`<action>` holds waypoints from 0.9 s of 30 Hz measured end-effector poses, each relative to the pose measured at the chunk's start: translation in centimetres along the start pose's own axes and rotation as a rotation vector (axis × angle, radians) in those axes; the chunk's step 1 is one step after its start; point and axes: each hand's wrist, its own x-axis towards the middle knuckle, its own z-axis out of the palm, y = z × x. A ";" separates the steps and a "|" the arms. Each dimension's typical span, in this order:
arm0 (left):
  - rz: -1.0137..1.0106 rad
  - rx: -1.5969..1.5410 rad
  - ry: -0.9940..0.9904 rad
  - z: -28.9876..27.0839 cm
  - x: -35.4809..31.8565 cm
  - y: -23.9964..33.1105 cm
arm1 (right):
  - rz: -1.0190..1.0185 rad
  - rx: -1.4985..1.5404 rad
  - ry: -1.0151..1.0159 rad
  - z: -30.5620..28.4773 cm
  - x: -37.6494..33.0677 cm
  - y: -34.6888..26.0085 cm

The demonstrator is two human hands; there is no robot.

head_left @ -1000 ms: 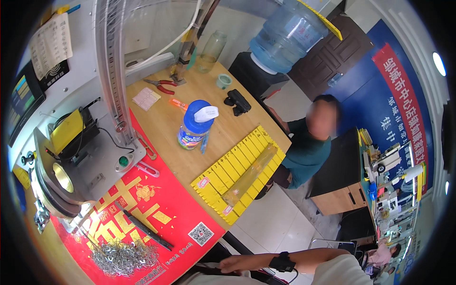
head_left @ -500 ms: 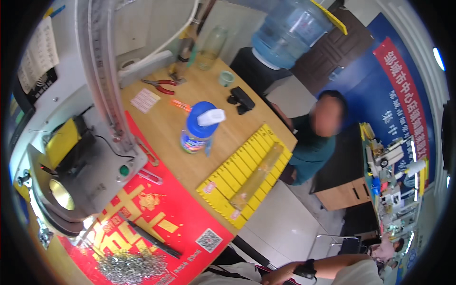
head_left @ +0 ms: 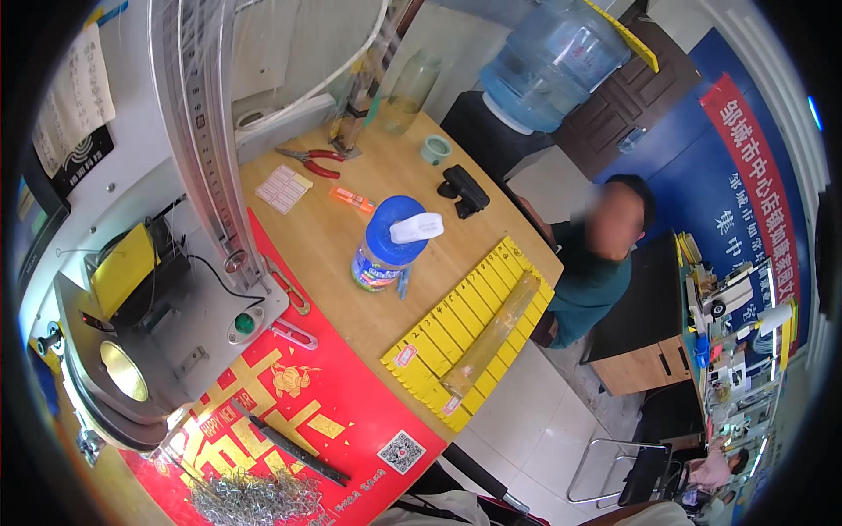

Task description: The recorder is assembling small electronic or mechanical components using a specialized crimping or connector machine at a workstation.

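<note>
Neither of my hands shows now; only a strip of pale clothing (head_left: 456,506) is at the lower edge. In front of me lies a tangled heap of thin silvery wire (head_left: 254,498) on a red printed sheet (head_left: 368,438). A long dark slim tool (head_left: 303,453) rests beside the heap. Left of it stands a grey machine (head_left: 206,346) with a round lamp, a green button and a tall scaled column (head_left: 203,131). A yellow slotted board (head_left: 438,342) sits at the table's right edge, a clear bar (head_left: 491,333) lying across it.
On the wooden table (head_left: 351,307) are a blue-lidded jar (head_left: 386,245), red-handled pliers (head_left: 316,162), an orange packet (head_left: 353,200), a small green cup (head_left: 435,149) and a black device (head_left: 463,190). A person (head_left: 592,272) sits beyond the table, near a water bottle (head_left: 553,66).
My right forearm, with a dark wristband, was at the lower right and has left the picture. The view has shifted slightly; the table things have not visibly moved.
</note>
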 end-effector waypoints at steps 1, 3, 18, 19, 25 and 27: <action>-0.006 0.000 0.001 0.0 -0.1 0.1 | -0.002 -0.001 0.004 -0.1 -0.1 -0.2; -0.015 0.004 -0.003 0.0 -0.2 0.5 | 0.002 0.007 0.010 -0.2 0.0 -0.5; -0.024 -0.007 -0.042 0.5 -0.9 0.7 | -0.127 -0.016 0.104 0.5 -0.2 -0.1; -0.028 -0.013 -0.056 0.6 -0.8 0.6 | -0.125 -0.002 0.112 1.0 -0.7 -0.1; -0.029 -0.019 -0.058 0.7 -1.0 0.8 | -0.114 -0.021 0.103 0.4 0.2 -0.1; -0.042 -0.024 -0.063 0.6 -1.4 0.8 | -0.088 -0.011 0.103 0.6 0.3 0.5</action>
